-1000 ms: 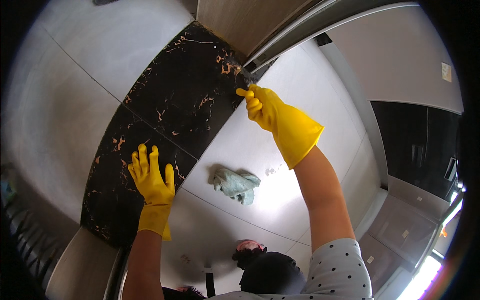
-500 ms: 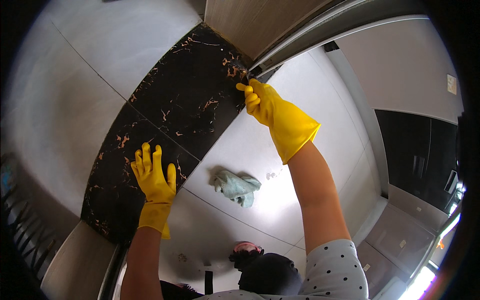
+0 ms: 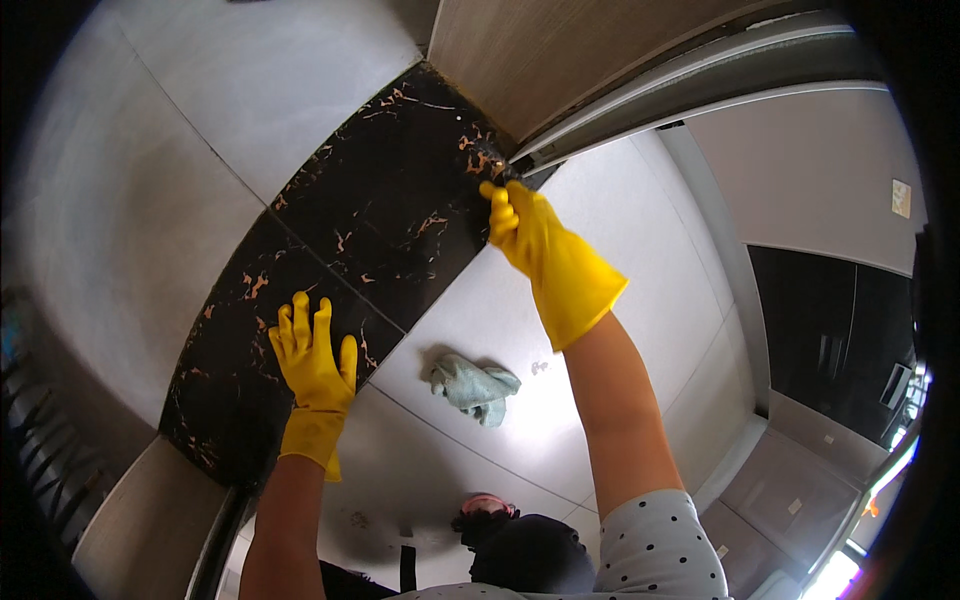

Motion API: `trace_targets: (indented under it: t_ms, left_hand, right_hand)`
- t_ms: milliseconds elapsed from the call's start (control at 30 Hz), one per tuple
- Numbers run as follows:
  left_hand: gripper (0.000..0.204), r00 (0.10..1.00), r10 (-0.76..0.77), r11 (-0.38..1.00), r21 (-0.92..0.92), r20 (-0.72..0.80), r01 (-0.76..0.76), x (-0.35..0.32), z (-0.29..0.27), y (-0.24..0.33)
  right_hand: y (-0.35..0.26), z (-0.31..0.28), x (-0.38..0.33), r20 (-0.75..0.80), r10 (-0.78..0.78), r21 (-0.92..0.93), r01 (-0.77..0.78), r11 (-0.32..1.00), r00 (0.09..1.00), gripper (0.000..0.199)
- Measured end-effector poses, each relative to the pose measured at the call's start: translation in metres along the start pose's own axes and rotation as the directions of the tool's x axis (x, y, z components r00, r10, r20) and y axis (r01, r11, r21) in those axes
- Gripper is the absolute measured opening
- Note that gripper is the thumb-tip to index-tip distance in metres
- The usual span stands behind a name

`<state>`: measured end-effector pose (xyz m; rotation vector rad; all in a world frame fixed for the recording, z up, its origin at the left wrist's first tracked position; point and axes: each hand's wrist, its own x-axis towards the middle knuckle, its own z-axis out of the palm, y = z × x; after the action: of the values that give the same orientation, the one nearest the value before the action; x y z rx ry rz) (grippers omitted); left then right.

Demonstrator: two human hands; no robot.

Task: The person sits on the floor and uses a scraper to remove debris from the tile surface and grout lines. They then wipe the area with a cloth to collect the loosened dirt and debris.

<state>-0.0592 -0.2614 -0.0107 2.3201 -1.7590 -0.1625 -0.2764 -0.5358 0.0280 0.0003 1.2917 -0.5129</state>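
Both of my hands wear yellow rubber gloves. My left hand (image 3: 312,352) lies flat with its fingers spread on the black marble threshold slab (image 3: 375,210), which has white and orange-brown veins. Farther off, to the right, my right hand (image 3: 527,232) is closed at the slab's far right end, near the foot of the door frame (image 3: 580,135). Its index finger and thumb press together. Anything between them is too small or hidden to make out. A crumpled grey-green cloth (image 3: 473,388) rests on the pale floor tiles (image 3: 640,260) between my arms, touched by neither hand.
A wood-grain door panel (image 3: 560,50) rises beyond the slab. Beige cabinets (image 3: 790,480) and a black appliance front (image 3: 805,320) stand along the right. Dark bristle-like strands (image 3: 50,450) show at the left edge. Light-grey tiles (image 3: 130,200) extend past the slab on the left.
My right hand has come slightly nearer along the slab's edge, its fingers still closed. My left hand stays flat on the slab. The whole view has shifted a little.
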Motion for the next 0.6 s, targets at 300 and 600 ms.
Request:
trace_targets:
  t_ms: [300,600]
  left_hand:
    - [0.058,0.999,-0.020,1.000,-0.021,0.025,0.020,-0.001,-0.002,-0.001]
    - [0.059,0.999,-0.029,0.998,-0.059,0.040,0.031,0.003,-0.006,0.000]
  right_hand:
    - [-0.004,0.013,0.003,0.018,0.015,0.070,-0.016,0.997,1.000,0.034]
    - [-0.011,0.016,0.004,-0.005,-0.011,-0.040,0.011,0.999,1.000,0.038]
